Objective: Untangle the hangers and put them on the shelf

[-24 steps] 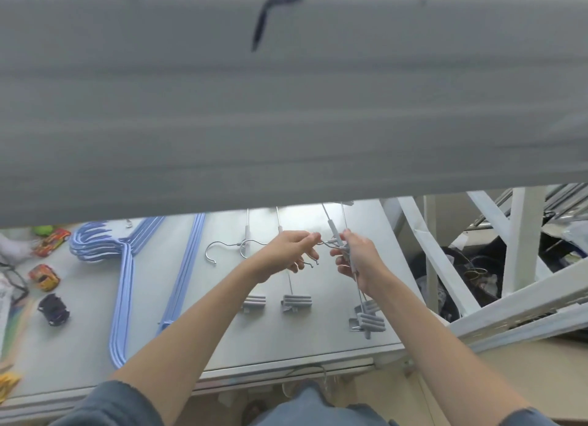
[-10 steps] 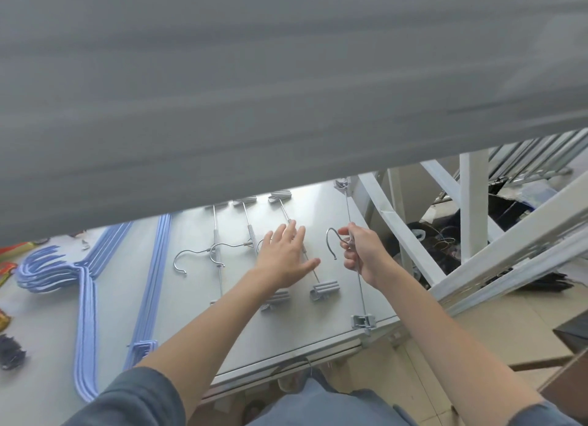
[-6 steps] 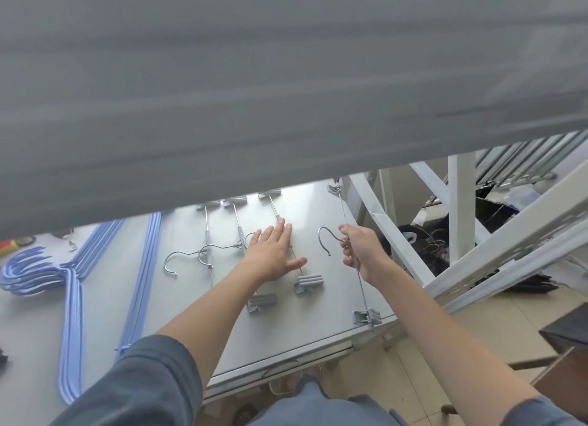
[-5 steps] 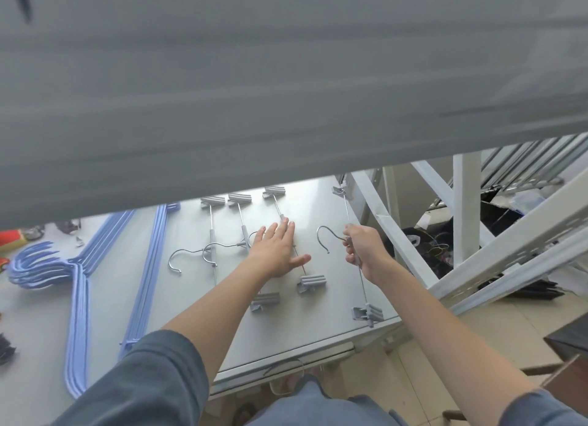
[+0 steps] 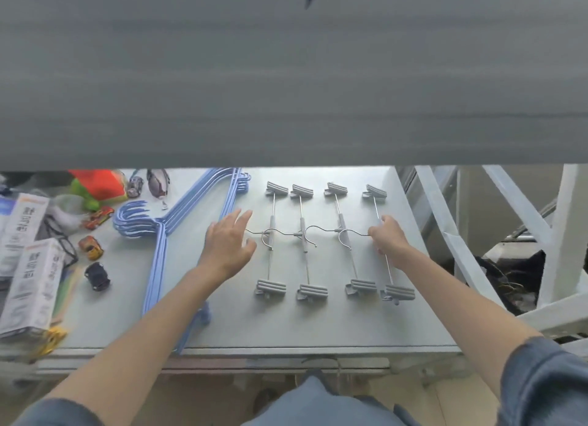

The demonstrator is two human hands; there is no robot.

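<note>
Several grey clip hangers lie side by side on the metal shelf (image 5: 286,327), bars running away from me and hooks pointing left. My right hand (image 5: 388,238) is closed around the middle of the rightmost clip hanger (image 5: 390,274), at the base of its hook; the hanger rests flat on the shelf. My left hand (image 5: 229,244) is open, fingers spread, just left of the leftmost clip hanger (image 5: 269,268) and over the tip of its hook. The two middle hangers (image 5: 306,266) lie untouched, their hooks overlapping the neighbouring bars.
A stack of blue wire hangers (image 5: 159,250) lies left of the clip hangers. Toy cars (image 5: 91,248), sunglasses (image 5: 157,183) and white boxes (image 5: 31,285) crowd the shelf's left end. A grey upper shelf board (image 5: 286,75) fills the top; white frame bars (image 5: 566,234) stand right.
My right hand has brought its hanger down flat at the right end of the row. My left hand has shifted left, off the middle hangers to the leftmost hook.
</note>
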